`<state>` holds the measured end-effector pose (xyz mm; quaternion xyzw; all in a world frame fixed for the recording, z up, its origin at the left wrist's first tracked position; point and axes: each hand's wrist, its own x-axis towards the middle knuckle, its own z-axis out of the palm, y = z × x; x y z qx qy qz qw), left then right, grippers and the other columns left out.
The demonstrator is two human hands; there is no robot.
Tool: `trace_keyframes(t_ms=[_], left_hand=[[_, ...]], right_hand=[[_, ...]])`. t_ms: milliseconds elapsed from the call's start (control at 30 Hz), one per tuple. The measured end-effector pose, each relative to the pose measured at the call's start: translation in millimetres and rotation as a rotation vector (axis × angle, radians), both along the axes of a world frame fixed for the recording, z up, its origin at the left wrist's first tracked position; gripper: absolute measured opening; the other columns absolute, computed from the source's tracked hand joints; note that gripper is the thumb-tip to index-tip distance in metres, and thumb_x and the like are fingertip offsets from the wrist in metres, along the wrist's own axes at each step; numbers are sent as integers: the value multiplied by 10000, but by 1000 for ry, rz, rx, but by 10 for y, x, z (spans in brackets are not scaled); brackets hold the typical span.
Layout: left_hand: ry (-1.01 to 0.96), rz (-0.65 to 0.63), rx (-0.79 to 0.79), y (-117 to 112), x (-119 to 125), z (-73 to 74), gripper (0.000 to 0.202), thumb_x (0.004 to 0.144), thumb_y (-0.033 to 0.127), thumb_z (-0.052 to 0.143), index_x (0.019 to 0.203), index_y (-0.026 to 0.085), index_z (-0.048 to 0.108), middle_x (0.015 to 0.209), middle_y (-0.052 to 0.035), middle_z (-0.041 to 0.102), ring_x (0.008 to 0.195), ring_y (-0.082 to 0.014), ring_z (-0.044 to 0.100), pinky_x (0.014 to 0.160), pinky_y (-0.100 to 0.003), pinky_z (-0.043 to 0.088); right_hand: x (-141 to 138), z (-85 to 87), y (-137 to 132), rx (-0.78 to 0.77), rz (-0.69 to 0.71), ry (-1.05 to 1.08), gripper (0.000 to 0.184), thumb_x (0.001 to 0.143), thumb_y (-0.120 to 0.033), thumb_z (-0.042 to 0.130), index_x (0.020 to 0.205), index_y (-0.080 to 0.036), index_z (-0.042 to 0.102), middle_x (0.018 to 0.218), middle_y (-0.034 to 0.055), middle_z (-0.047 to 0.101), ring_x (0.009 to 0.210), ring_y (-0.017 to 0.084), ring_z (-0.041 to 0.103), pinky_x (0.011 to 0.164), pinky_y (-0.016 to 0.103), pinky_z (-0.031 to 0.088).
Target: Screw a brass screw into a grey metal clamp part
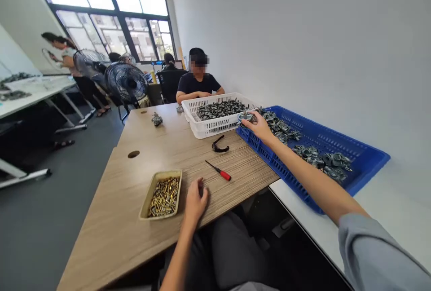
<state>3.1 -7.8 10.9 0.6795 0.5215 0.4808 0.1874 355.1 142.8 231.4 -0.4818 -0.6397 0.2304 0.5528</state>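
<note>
My right hand (259, 125) reaches out over the far left corner of the blue basket (363, 158), its fingers closed on a metal clamp-like part (244, 116). Similar grey metal parts (308, 152) lie in heaps inside that basket. On the wooden table, my left hand (196, 199) rests with thumb and fingers apart, holding nothing. Just left of it stands a tan tray (144, 208) full of brass-coloured screws (164, 196). A screwdriver (224, 174) with a red handle lies beyond my left hand. Farther off is a black wristwatch (220, 144).
Beside the blue basket, a white basket (202, 130) holds many dark metal parts. One loose metal part (156, 119) sits on the table (117, 187) near a round hole. A person (198, 80) sits at the far end. Fans (126, 81) and another person (72, 59) are at the left.
</note>
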Motion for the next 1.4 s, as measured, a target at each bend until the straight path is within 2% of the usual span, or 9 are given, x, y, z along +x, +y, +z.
trace_keyframes(t_ms=[133,233,367,567,767,967,1067,1200,1400], left_hand=[[-57,13,-3,-60,53,42,447,972,375,704,1371,180,657,1264,-156,764,1136,-293,748,1083,-509,618],[-114,28,11,-108,92,91,552,955,403,775,1434,173,623,1373,-183,727,1242,-316,723,1146,-528,586],[-150,52,26,-144,118,145,775,901,424,875,1548,152,548,1487,-220,662,1340,-354,678,1207,-556,545],[-105,94,13,-161,141,156,985,792,329,957,1636,214,462,1573,-196,595,1482,-394,591,1289,-602,479],[-15,12,-8,-131,131,133,787,845,226,858,1565,207,541,1499,-181,649,1440,-379,628,1256,-566,514],[-43,53,-35,-84,117,61,689,903,252,816,1534,157,556,1438,-201,686,1360,-366,676,1210,-555,548],[-41,63,-40,-86,114,67,650,926,252,798,1526,156,565,1413,-195,711,1336,-359,690,1212,-557,545],[-54,72,-12,-98,107,99,570,973,217,733,1518,166,575,1462,-193,705,1391,-347,669,1253,-551,518],[-62,136,-28,-114,89,133,445,1034,257,726,1461,189,620,1435,-176,727,1363,-342,693,1227,-545,541]], right_hand=[[-701,-292,-486,-282,418,473,685,839,-774,874,1228,-232,715,1227,123,828,1149,309,818,992,468,695],[-1147,-660,-809,-481,541,609,657,836,-777,883,1194,-242,750,1241,123,837,1186,317,823,1015,469,706],[-1525,-1150,-1030,-592,497,487,696,762,-788,922,1132,-224,749,1152,130,845,1121,320,831,1002,472,699],[-1714,-1575,-1118,-320,215,-106,758,659,-566,993,1257,-196,708,1224,160,827,1026,325,806,983,490,659],[-1737,-1726,-1148,-240,137,-290,749,800,-585,888,1388,-166,686,1352,201,778,1177,342,760,1033,492,636],[-1585,-1735,-1218,-322,338,-298,917,863,-601,857,1621,-182,557,1558,224,671,1206,351,772,1007,506,673],[-1463,-1710,-1246,-302,383,-320,822,925,-572,797,1622,-204,565,1613,221,627,1201,344,776,904,476,704],[-1253,-1659,-1238,-202,340,-410,608,993,-486,707,1523,-196,645,1481,214,690,1144,334,765,787,437,691],[-825,-1766,-1224,48,156,-646,468,1077,-400,599,1491,-192,669,1366,198,697,1312,378,645,1148,582,554]])
